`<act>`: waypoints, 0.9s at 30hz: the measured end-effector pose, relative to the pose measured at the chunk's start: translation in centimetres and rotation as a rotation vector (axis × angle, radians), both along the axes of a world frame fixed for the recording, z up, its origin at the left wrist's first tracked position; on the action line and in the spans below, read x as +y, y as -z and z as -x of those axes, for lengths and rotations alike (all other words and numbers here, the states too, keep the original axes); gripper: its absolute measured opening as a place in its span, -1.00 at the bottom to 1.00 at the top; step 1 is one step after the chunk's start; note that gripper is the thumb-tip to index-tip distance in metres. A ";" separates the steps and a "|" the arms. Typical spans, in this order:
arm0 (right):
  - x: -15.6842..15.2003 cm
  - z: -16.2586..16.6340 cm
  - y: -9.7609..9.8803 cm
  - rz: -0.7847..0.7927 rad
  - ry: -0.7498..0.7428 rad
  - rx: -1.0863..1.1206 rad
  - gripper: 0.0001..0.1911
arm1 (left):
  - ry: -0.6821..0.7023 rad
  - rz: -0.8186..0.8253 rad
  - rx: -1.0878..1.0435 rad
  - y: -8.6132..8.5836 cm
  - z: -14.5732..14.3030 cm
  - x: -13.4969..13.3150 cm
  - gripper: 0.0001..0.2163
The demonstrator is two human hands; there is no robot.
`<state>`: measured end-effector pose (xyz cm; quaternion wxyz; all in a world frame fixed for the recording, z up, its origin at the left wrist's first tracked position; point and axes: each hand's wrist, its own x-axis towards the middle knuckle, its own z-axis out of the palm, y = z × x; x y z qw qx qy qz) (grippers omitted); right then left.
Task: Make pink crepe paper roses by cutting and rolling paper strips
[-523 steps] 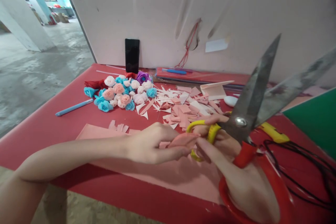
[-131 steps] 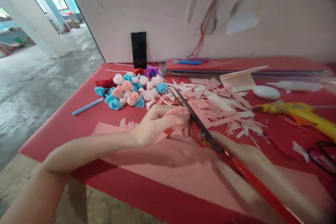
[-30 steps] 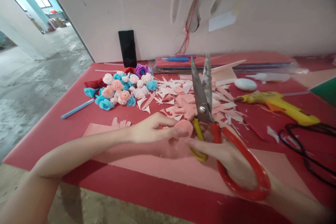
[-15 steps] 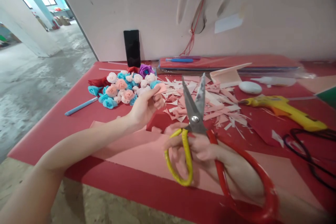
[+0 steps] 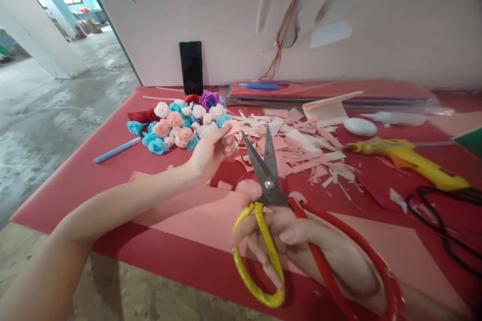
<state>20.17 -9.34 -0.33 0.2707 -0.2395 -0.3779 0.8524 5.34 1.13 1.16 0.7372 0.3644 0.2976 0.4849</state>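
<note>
Pinched in my left hand is a small pink paper piece, held up in front of the paper scraps. My right hand grips a pair of scissors with one yellow and one red handle; its blades stand apart, tips pointing up toward the pink piece but not seen to touch it. Pink and white paper scraps lie heaped behind the blades. Under my hands a pink paper sheet is spread, with round pink pieces near the scissors' pivot.
Paper roses cluster left of my hand, beside a blue stick. A phone leans on the back board. At right are a yellow glue gun with black cord, a white oval object and a bottle.
The scissors and my right hand have moved down and slightly left, bringing the blade tips lower, near the pink piece. My left hand has barely moved.
</note>
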 end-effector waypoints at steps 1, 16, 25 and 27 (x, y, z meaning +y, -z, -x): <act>0.0 0.0 0.0 -0.004 0.004 -0.005 -0.66 | -0.005 0.002 -0.001 0.0 0.0 0.0 -0.64; 0.2 0.0 0.3 0.022 -0.028 0.036 -0.60 | -0.029 0.038 0.005 0.0 -0.1 -0.3 -0.63; -0.1 0.0 0.1 0.024 -0.030 0.060 -0.59 | -0.020 0.052 -0.002 0.1 -0.1 -0.3 -0.62; -0.1 -0.1 0.0 0.021 -0.025 0.055 -0.59 | -0.031 0.055 -0.011 0.1 0.0 -0.3 -0.63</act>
